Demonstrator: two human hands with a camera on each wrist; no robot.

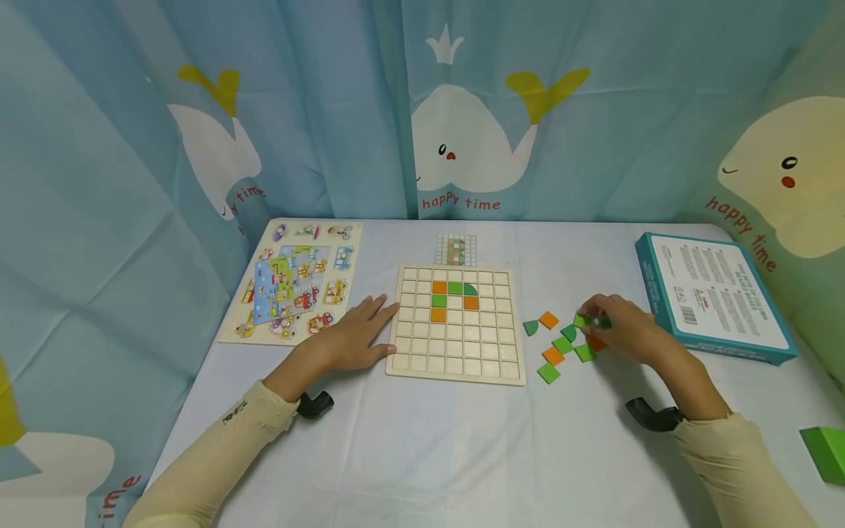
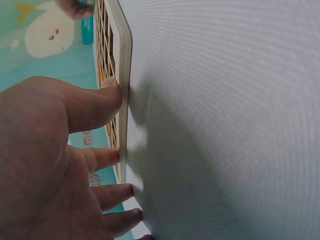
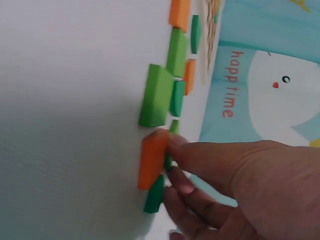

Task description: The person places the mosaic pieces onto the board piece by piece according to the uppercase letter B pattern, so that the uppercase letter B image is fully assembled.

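A wooden grid board (image 1: 455,378) lies mid-table, holding several orange and green tiles, such as a dark green rounded tile (image 1: 470,290). At its left edge my left hand (image 1: 355,336) rests with fingers spread; in the left wrist view, the thumb touches the rim (image 2: 125,100). To the board's right, my right hand (image 1: 620,326) reaches down among loose tiles, fingers bent. In the right wrist view, the thumb is beside an orange tile (image 3: 153,160), and a dark green piece (image 3: 168,159) shows between thumb and fingers. Whether they pinch it is unclear.
Behind the board lies a pattern card (image 1: 457,250). A picture puzzle board (image 1: 238,336) with blue cards on it is at the left. A teal box (image 1: 726,293) stands at the right, and a green block (image 1: 824,453) sits near the right edge.
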